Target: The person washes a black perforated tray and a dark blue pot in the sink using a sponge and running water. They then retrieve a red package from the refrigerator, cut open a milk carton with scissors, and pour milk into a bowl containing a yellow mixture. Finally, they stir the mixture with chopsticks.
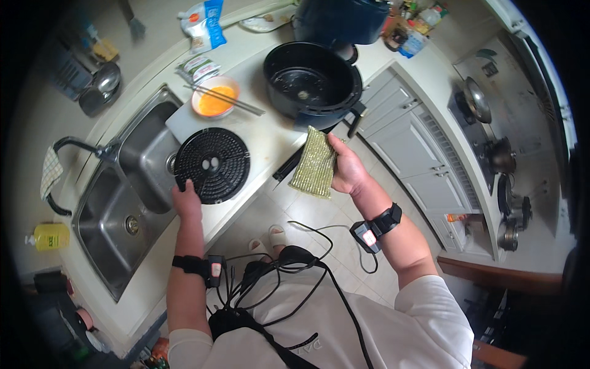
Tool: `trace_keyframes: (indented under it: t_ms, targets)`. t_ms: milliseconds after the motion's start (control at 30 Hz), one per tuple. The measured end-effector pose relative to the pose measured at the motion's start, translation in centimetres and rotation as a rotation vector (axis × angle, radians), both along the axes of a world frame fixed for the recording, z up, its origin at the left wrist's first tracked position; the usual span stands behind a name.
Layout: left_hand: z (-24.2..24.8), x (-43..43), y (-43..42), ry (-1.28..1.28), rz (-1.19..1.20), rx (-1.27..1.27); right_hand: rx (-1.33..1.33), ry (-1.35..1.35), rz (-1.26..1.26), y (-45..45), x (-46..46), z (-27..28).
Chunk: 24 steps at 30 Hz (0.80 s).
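My left hand (pixel 188 199) grips the near edge of a round black perforated air fryer tray (pixel 226 143), which is held over the counter beside the sink. In my right hand (pixel 348 168) is a gold-green scouring cloth (pixel 315 166), held by its right side in front of the counter's edge. Beyond them stands an open black air fryer basket (pixel 286 99) with crumbs or residue inside and its handle towards the right. A bowl of beaten egg (pixel 213 106) with metal chopsticks (pixel 239 104) across its rim sits on a white cutting board (pixel 179 122).
A double steel sink (pixel 103 240) with a black faucet (pixel 76 140) lies at the left. The dark blue air fryer body (pixel 341 20) and food packets (pixel 203 27) stand at the back. Dark cables (pixel 276 281) hang across my front. Pans and a stove line the right counter.
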<state>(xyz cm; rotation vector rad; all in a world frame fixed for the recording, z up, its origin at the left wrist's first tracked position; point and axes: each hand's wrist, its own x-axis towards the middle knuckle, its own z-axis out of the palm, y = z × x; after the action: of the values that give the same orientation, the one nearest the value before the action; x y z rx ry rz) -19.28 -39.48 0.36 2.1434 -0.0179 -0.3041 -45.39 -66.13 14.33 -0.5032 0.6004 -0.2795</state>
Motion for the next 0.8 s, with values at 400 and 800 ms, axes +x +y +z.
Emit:
trace_keyframes:
  t_ms: [400, 800]
  targets:
    - [5.4, -6.0, -4.8, -0.517, -0.072, 0.265, -0.008, -0.062, 0.049, -7.1, -7.6, 1.8]
    - [8.0, -26.2, -34.5, 0.206, -0.36, -0.774, 0.083, -0.04, 0.132, -20.3, -17.7, 0.0]
